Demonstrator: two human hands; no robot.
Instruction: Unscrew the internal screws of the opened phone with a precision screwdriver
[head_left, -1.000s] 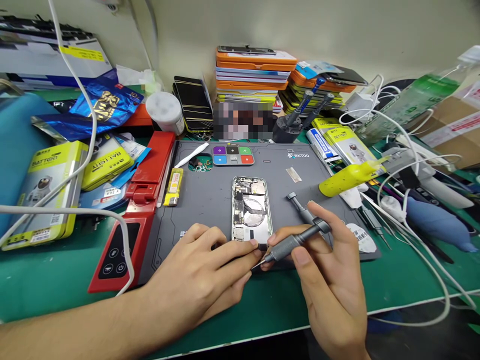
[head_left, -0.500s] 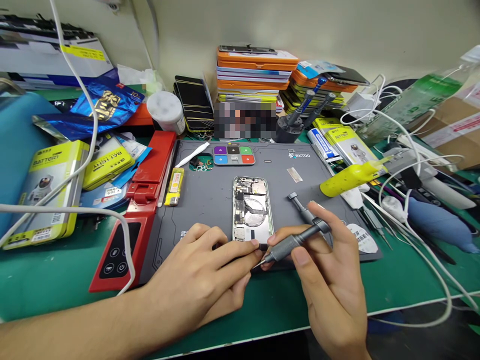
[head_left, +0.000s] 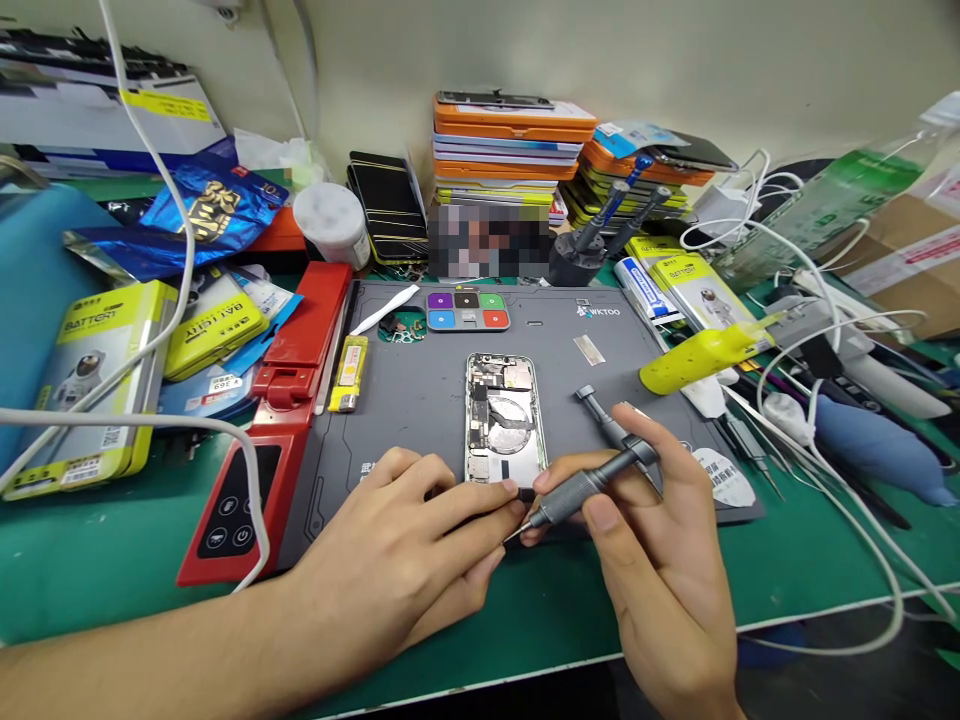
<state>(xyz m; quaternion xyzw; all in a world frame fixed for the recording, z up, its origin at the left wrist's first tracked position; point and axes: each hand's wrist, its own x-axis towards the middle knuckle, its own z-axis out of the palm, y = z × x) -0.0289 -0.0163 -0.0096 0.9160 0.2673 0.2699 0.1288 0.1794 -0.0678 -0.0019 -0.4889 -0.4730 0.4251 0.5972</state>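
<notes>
Two hands are at work near the front edge of the gray mat (head_left: 420, 400), and we have only the head view to read them. Our right hand (head_left: 660, 570) is closed around a gray screwdriver (head_left: 592, 483): thumb and fingers pinch its ribbed handle, and the index finger lies over the cap end. The screwdriver is tilted, and its thin tip points down and to the left, toward the fingertips of the other hand. Our left hand (head_left: 405, 560) lies palm down, fingers stretched to the right and close together. The fingertips seem to pinch something small and dark at the tip of the screwdriver, but we cannot tell what it is.

Just beyond both hands, between them, the opened phone (head_left: 504, 418) lies flat on the mat, with its inner parts facing up. Its near end is almost touching the fingertips of the left hand. A second screwdriver (head_left: 600, 412) lies on the mat just behind the right hand. Further beyond, a small tray with colored squares (head_left: 466, 311) sits at the far side of the mat. To the left of the left hand we see a yellow lighter (head_left: 347, 374) and a long red device (head_left: 262, 430). To the right of the right hand, a yellow bottle (head_left: 697, 358) lies on its side, among white cables (head_left: 847, 500).
</notes>
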